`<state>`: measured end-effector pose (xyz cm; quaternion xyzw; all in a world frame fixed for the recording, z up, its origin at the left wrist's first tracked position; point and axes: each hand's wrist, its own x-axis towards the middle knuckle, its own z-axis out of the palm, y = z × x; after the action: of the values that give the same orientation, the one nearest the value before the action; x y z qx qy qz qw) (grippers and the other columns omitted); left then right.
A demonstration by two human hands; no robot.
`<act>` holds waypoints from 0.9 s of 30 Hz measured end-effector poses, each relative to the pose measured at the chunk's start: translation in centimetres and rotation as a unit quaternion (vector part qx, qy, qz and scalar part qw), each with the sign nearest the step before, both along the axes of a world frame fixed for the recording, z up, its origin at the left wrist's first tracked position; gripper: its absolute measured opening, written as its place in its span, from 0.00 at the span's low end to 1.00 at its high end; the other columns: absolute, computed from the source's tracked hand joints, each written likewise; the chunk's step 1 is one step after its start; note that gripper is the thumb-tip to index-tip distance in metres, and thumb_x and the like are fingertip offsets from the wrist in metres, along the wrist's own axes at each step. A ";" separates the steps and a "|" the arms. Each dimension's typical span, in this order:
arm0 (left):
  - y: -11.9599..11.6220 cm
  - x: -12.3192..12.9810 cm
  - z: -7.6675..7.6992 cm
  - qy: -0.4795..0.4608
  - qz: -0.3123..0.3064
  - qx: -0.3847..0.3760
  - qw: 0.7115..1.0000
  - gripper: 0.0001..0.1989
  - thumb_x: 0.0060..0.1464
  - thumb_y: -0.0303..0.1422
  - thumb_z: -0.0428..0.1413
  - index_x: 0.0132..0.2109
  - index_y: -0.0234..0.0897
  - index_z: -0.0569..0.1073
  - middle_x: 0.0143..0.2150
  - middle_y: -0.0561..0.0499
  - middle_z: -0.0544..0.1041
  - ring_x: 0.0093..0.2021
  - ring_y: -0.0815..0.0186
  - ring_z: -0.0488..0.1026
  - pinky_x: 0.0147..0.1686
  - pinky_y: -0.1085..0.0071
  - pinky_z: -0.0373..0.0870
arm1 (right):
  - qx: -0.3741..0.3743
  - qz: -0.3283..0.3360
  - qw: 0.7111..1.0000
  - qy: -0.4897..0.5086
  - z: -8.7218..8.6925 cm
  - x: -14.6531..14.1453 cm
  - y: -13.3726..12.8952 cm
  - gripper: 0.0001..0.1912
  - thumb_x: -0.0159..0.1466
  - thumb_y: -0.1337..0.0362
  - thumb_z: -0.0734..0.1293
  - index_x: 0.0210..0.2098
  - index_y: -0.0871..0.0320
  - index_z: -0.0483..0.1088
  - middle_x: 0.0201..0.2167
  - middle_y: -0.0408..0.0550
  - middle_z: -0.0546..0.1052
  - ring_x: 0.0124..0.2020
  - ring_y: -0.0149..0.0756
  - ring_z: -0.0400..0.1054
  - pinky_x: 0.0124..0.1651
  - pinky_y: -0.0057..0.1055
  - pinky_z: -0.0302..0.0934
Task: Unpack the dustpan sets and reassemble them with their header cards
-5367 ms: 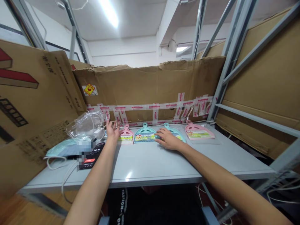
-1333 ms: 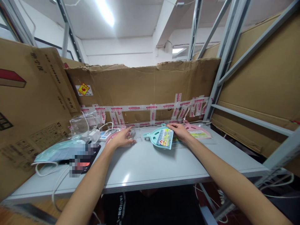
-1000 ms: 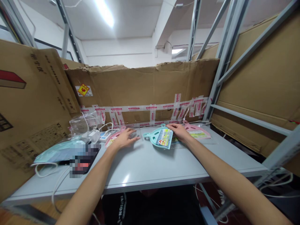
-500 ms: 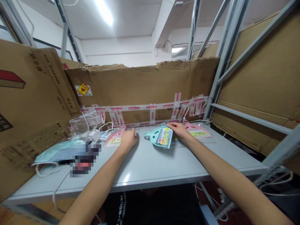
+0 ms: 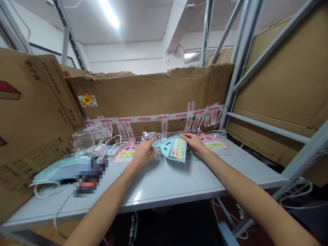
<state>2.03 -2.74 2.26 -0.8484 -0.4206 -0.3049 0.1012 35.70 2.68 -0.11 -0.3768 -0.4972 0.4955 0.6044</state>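
My right hand (image 5: 192, 141) pinches the upper right edge of a teal mini dustpan and brush set (image 5: 170, 150), which has a printed label across its bristles. The set is tilted up from the tabletop, with its dustpan handle pointing left. Close to that handle is my left hand (image 5: 145, 152), its index finger stretched out and nothing visible in it. A clear plastic bag (image 5: 153, 136) lies crumpled behind the set. To the left of my left hand is a pink dustpan set (image 5: 125, 153), and another pink dustpan set (image 5: 213, 142) lies beyond my right hand.
The grey table (image 5: 159, 186) backs onto a taped cardboard sheet (image 5: 143, 95). On the left are a teal face mask (image 5: 61, 167), a white plug adapter (image 5: 100, 149), cables and a blurred dark object (image 5: 92, 177). Metal shelf posts (image 5: 237, 65) stand at the right.
My left hand has moved slightly right and toward the teal set's handle. The clear plastic bag now shows behind it. My right hand keeps its hold on the teal set. The view has shifted slightly.
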 end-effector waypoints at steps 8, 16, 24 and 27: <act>0.0 1.3 -0.8 0.028 -0.072 0.065 0.995 0.28 0.71 0.26 0.53 0.75 0.36 0.71 0.47 0.41 0.84 0.47 0.51 0.79 0.51 0.56 0.74 | 0.037 -0.011 0.999 -0.017 -0.3 -0.9 -0.4 0.27 0.52 0.43 0.86 0.42 0.56 0.89 0.44 0.52 0.90 0.42 0.45 0.82 0.45 0.37 0.75; 0.2 1.3 -0.7 0.047 -0.089 0.109 0.989 0.29 0.72 0.25 0.51 0.76 0.36 0.68 0.43 0.44 0.84 0.45 0.53 0.78 0.48 0.57 0.75 | -0.024 -0.037 0.998 0.038 -0.5 -0.2 0.2 0.28 0.45 0.46 0.89 0.38 0.56 0.87 0.39 0.53 0.89 0.38 0.47 0.83 0.41 0.40 0.78; -0.6 2.6 -0.7 -0.017 -0.120 0.123 0.985 0.27 0.74 0.27 0.52 0.76 0.36 0.67 0.37 0.49 0.80 0.40 0.56 0.77 0.45 0.59 0.76 | 0.063 -0.086 0.994 -0.031 -1.0 -0.9 0.3 0.29 0.53 0.40 0.85 0.42 0.57 0.88 0.41 0.54 0.90 0.41 0.48 0.82 0.45 0.40 0.75; -1.0 3.1 -0.7 -0.022 -0.136 0.117 0.984 0.25 0.76 0.28 0.52 0.76 0.38 0.68 0.38 0.49 0.80 0.40 0.56 0.76 0.45 0.59 0.75 | 0.064 -0.081 0.994 -0.029 -1.2 -1.5 0.2 0.31 0.53 0.38 0.84 0.43 0.57 0.88 0.42 0.55 0.90 0.41 0.49 0.82 0.45 0.41 0.75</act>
<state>5.16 -3.75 1.56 -0.8728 -0.2652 -0.3819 0.1483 34.21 2.88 -1.29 -0.3909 -0.5131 0.4010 0.6505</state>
